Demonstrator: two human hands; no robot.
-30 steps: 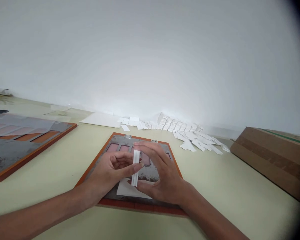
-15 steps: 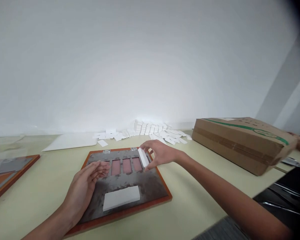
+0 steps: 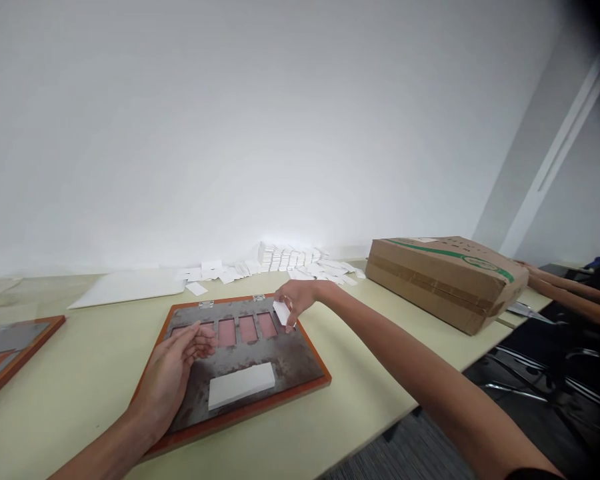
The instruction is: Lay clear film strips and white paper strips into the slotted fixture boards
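A dark board with a reddish-brown wooden frame [image 3: 310, 385] lies on the table in front of me, with a row of pink rectangular recesses [image 3: 248, 329] across it. My right hand [image 3: 296, 300] pinches a small white card [image 3: 282, 312] at the right end of that row. Whether the card touches the board there, I cannot tell. Over the left end of the row rests my left hand [image 3: 180, 363], palm turned inward, fingers stretched out and holding nothing. A white rectangular block [image 3: 242, 385], perhaps stacked cards, lies on the board's near part.
Stacked white cards [image 3: 285, 257] stand by the wall, with loose cards [image 3: 325, 271] around them. A white sheet [image 3: 127, 288] lies at back left, a second framed board [image 3: 17, 350] at far left. Right is a cardboard box [image 3: 445, 283]; beyond it another person's arms [image 3: 575, 290] show.
My view has turned slightly to the right. The white card in my right hand is tipped lower at the row's right end. My left hand stays over the left recesses.
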